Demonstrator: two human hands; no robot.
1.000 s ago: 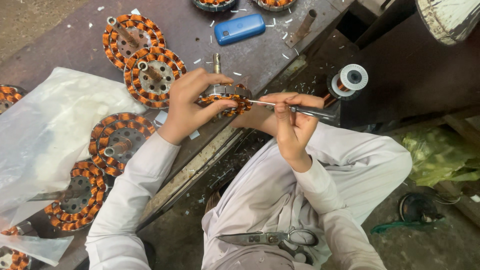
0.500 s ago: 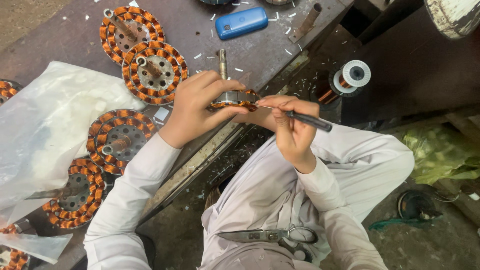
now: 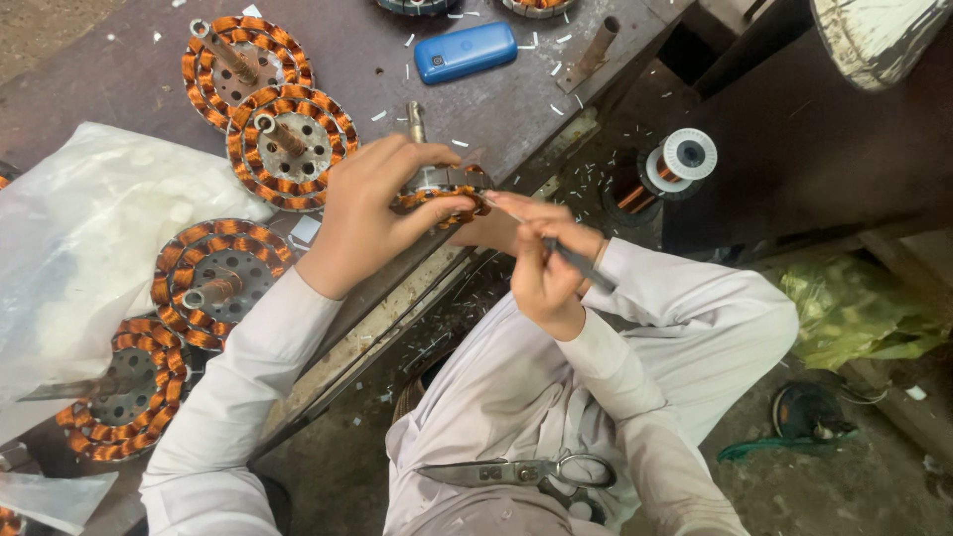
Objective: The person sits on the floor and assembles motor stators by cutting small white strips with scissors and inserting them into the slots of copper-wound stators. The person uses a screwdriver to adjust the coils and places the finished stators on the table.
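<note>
the left hand (image 3: 372,203) grips a copper-wound stator (image 3: 442,189) (centre of frame, above the lap). just right of it, the right hand (image 3: 541,268) pinches a thin dark tool (image 3: 576,263), its tip touching the windings.

four copper-wound stators sit on the dark workbench (image 3: 119,89): one at the far edge (image 3: 243,60), a second just beside it (image 3: 290,144), a third nearer (image 3: 213,280), a fourth at the near corner (image 3: 124,392). a clear plastic bag (image 3: 89,228) spreads over the bench's left side. a blue phone (image 3: 465,52) lies up top, with a rusty metal rod (image 3: 591,52) near it. a spool of copper wire (image 3: 667,169) sits beyond the bench edge. scissors (image 3: 521,471) rest on the lap, and a crumpled green bag (image 3: 859,308) lies on the ground.
</note>
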